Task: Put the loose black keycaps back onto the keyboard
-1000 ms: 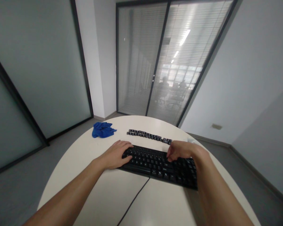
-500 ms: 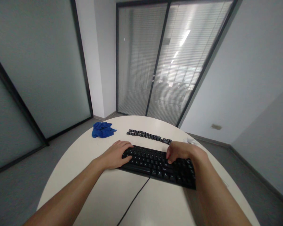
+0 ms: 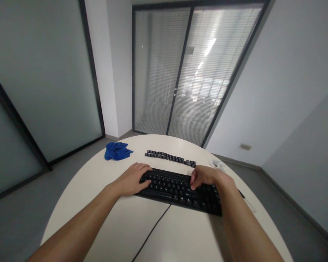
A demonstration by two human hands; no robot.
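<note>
Frosted glass [image 3: 41, 69] is lining the left of the room, and glass panes with blinds [image 3: 161, 72] are standing beyond the pale, rounded table [image 3: 104, 233]. A crumpled blue cloth [image 3: 117, 151] is lying on the table's far left. Nearer, the left hand [image 3: 132, 180] is resting loosely spread on the left end of a black keyboard [image 3: 166, 185], its thumb lying over the keys. A dark cable [image 3: 153, 229] is running from the near edge. Loose black keycaps [image 3: 171, 157] are forming two rows just beyond the keyboard; the pale legends are showing too small to read. The right hand [image 3: 205, 175] is curling over the keyboard's right half, thumb and fingers drawing close together; whether they are gripping a key cannot be told. Farther right, something white [image 3: 218, 165] is lying crumpled.
</note>
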